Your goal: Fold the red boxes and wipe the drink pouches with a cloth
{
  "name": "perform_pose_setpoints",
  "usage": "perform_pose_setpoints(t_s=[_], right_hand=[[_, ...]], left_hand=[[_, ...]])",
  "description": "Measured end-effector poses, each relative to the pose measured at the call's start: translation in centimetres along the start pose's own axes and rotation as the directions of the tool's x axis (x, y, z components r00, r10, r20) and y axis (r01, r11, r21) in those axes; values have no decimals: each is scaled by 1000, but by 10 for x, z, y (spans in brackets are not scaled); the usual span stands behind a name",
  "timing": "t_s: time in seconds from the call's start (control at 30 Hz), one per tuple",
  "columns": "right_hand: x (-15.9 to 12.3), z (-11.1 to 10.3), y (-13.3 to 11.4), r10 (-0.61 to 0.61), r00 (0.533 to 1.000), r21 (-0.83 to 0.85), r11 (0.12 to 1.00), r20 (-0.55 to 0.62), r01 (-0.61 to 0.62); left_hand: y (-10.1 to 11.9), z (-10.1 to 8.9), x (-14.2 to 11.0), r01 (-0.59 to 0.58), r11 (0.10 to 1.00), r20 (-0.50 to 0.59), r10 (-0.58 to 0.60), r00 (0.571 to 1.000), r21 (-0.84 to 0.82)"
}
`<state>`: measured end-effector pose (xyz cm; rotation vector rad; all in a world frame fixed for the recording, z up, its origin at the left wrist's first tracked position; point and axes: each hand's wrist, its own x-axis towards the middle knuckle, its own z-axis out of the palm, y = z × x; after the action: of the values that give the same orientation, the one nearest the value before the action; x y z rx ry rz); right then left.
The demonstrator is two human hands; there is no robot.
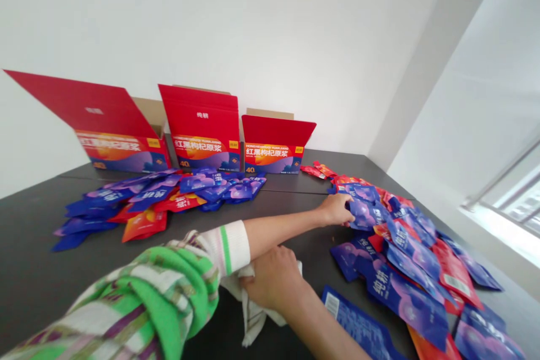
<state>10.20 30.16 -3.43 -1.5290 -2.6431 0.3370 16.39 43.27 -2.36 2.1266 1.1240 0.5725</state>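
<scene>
- White wall (pixel 270 39) along the far side.
- Dark table (pixel 29 225) before it.
- Three red-fronted boxes (pixel 198 115) in a row, far left to far middle; flaps raised.
- Right heap (pixel 407 295): blue and red pouches, overlapping, running from far to near right.
- Left heap (pixel 156 194): blue and red pouches, just in front of the boxes.
- Pale cloth (pixel 252 312), bunched, near middle.
- Right hand (pixel 274 277), near middle, under the left forearm; fingers curled on the cloth.
- Left hand (pixel 336 210), farther right, reaching across; thumb and fingers pinch a pouch edge.
- Pinched pouch (pixel 366 215): blue, at the right heap's left side.
</scene>
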Motion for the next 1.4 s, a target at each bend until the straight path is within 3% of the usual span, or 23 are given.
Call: perform_pose_setpoints(t_s=[0.1,0.23,0.3,0.4,0.5,0.6,0.67,0.77,0.9,1.07,1.23,1.37,1.4], right_hand=[[2,-2,3,7,1000,-4,1000,10,-7],[5,-5,11,-32,999,-11,999,-4,32],[5,-7,17,0,1000,-12,1000,-22,0],[5,-14,32,183,980,-30,982,-75,-186],[2,-25,50,348,926,-29,934,-144,-356],[3,-32,59,401,890,-8,911,-217,-412],[6,-29,53,360,896,10,929,-258,-370],[10,-14,30,236,936,16,971,-259,-240],[17,4,4,66,964,-67,994,-256,-86],[23,4,3,302,903,-110,931,-305,-348],[20,10,-6,98,963,-136,982,-251,-135],[23,6,2,317,912,-167,916,-260,-366],[23,5,3,325,909,-176,910,-261,-375]], left_hand=[[-8,-18,-10,-20,997,-7,20,1000,75],[-18,-58,-44,-31,992,-128,47,991,121],[-27,-83,-74,-21,992,-185,44,982,123],[-48,-119,-132,39,993,-282,-6,959,113],[-74,-136,-191,161,986,-407,-135,903,29],[-93,-122,-233,266,962,-391,-266,881,-56],[-98,-103,-246,312,944,-319,-331,888,-110],[-97,-77,-248,343,932,-240,-362,901,-121],[-91,-67,-243,374,927,-278,-353,893,26],[-88,-71,-244,397,911,-319,-347,882,107],[-90,-70,-244,415,904,-326,-363,873,106],[-92,-69,-245,400,908,-341,-339,877,128],[-92,-69,-245,397,908,-346,-331,878,138]])
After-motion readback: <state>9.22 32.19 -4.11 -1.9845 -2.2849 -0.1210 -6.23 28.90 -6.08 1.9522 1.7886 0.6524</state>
